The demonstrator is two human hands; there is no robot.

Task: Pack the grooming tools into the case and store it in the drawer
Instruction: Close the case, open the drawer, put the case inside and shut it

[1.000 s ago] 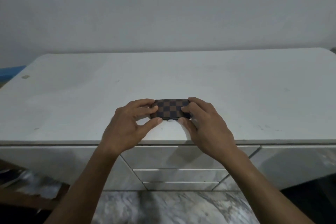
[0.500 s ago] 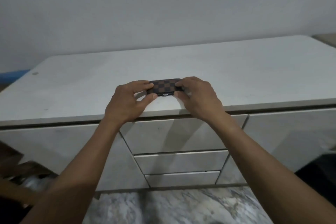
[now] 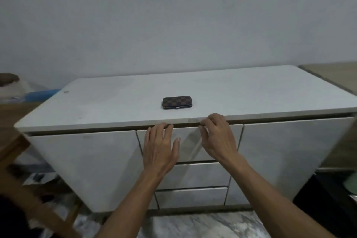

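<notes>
Plainly, scene: a white cabinet stood against a bare wall, seen from above and in front.
Case: one small checked case (image 3: 177, 102), shut as far as could be told, lay flat on the tabletop (image 3: 116, 102) near the front edge, untouched and well apart from both hands.
Left hand: the left hand (image 3: 161, 148) lay spread over the face of the top drawer (image 3: 190, 144), fingertips hooked at its upper lip under the tabletop overhang; it held nothing else.
Right hand: the right hand (image 3: 218, 137) was curled at the same lip, just beside the left, fingers tucked into the gap; it carried nothing.
Step in hand: most likely the opening of the top drawer, with the case left to go in after.
Risk, grip: no handle showed, so the fingers had only a thin lip to pull on and could slip off.
Risk, pinch: fingertips sat between drawer and overhang and could be nipped.
Risk, jolt: a hard tug might shake the cabinet and slide the case toward the edge just above the drawer.
Risk, contents: whether the clasp was fastened could not be told; if loose, the case might spill when lifted.
Count: one case, two hands, three drawers in the middle stack, two side doors, no loose grooming tools in view.
</notes>
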